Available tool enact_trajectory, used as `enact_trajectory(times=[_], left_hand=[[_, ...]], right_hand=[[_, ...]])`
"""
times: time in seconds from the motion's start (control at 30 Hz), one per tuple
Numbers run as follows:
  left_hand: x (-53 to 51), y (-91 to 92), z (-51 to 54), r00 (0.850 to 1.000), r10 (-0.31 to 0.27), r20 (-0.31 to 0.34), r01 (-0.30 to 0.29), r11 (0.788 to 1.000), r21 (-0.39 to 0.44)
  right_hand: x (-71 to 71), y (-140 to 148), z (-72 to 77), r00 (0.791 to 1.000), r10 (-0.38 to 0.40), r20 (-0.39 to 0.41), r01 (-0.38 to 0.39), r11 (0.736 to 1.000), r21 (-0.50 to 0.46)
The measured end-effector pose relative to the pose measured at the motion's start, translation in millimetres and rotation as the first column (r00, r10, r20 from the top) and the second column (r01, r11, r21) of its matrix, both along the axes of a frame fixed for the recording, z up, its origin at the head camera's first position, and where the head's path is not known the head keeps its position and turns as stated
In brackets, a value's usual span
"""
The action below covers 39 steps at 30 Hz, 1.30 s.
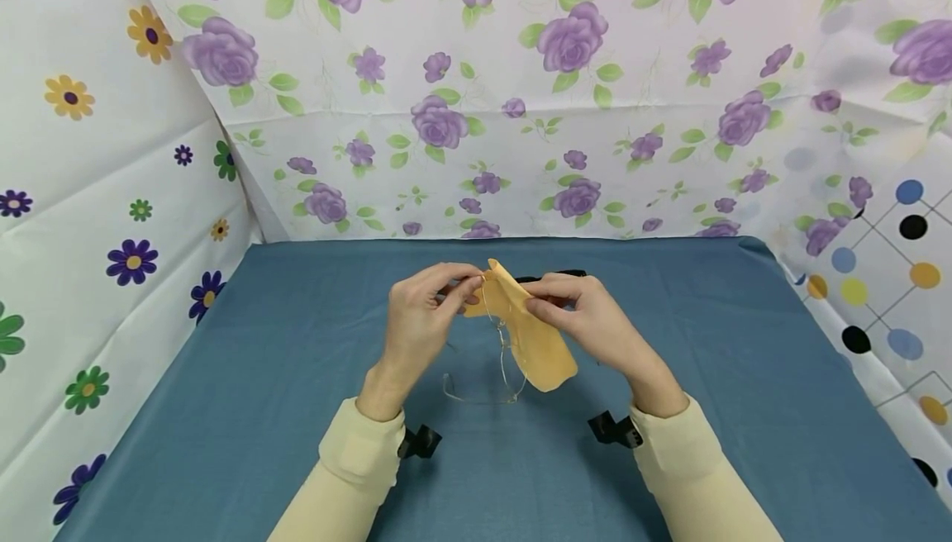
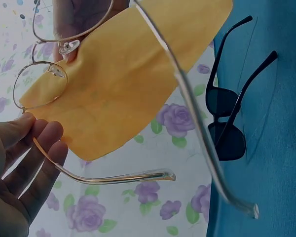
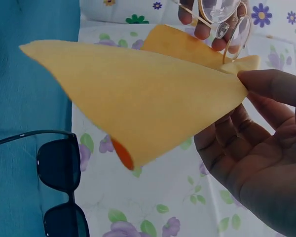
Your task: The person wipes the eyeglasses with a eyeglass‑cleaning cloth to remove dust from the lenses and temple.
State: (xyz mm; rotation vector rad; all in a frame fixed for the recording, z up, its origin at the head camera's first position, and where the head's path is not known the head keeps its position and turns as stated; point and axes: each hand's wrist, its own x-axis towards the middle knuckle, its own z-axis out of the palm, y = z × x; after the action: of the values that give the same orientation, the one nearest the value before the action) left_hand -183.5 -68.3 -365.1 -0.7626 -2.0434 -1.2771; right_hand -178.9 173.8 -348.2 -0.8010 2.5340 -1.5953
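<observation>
Near the middle of the table, my left hand (image 1: 420, 315) pinches thin gold-rimmed eyeglasses (image 2: 202, 136) by the rim's outer corner, where one temple begins. Both temples are unfolded. A yellow cleaning cloth (image 1: 546, 352) hangs from my right hand (image 1: 587, 319), pinched between thumb and fingers along its upper edge. In the left wrist view the cloth spreads behind the eyeglasses, and fingers of my right hand show through the farther lens. Whether cloth and lenses touch cannot be told. In the right wrist view, a fold of cloth stands next to the nearer lens (image 3: 241, 34).
Black sunglasses (image 2: 227, 140) lie on the blue tablecloth (image 1: 297, 410) beyond my hands, temples unfolded, mostly hidden in the head view. A flowered curtain (image 1: 513, 154) rises at the table's back edge. Patterned sheets flank both sides. Each wrist carries a small black camera (image 1: 420, 442).
</observation>
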Motion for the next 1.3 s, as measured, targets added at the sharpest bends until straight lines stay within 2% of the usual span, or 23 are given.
enact_trajectory(times=[0.3, 0.4, 0.57, 0.83, 1.1, 1.2, 1.3], left_hand=[[0.8, 2.8, -2.5, 0.999, -0.045, -0.009, 0.045, 0.999, -0.002], [1.5, 3.9, -2.8, 0.999, -0.042, -0.003, 0.041, 0.999, -0.022], [2.4, 4.6, -2.9, 1.000, -0.021, 0.003, 0.021, 0.999, -0.046], [0.3, 2.3, -2.1, 0.997, 0.049, -0.058, -0.049, 0.999, 0.006], [-0.8, -0.2, -1.4, 0.993, 0.091, -0.068, -0.091, 0.996, 0.010], [-0.5, -1.1, -0.1, 0.993, 0.102, -0.065, -0.102, 0.995, 0.008], [-0.3, -0.7, -0.4, 0.991, 0.117, -0.058, -0.118, 0.993, -0.024]], right_hand=[[0.4, -1.3, 1.2, 0.996, 0.039, 0.078, -0.029, 0.993, -0.117], [0.7, -3.5, 1.4, 0.995, 0.058, 0.084, -0.046, 0.988, -0.145], [1.4, -5.8, 0.6, 0.995, 0.062, 0.073, -0.050, 0.986, -0.157], [0.5, -5.0, 1.0, 0.994, 0.032, 0.104, -0.019, 0.993, -0.118], [0.2, -0.7, 3.9, 0.990, 0.043, 0.131, -0.030, 0.994, -0.107], [0.6, 0.9, 4.7, 0.994, 0.007, 0.106, 0.004, 0.995, -0.099], [2.2, 0.9, 4.4, 0.997, -0.062, 0.040, 0.065, 0.994, -0.087]])
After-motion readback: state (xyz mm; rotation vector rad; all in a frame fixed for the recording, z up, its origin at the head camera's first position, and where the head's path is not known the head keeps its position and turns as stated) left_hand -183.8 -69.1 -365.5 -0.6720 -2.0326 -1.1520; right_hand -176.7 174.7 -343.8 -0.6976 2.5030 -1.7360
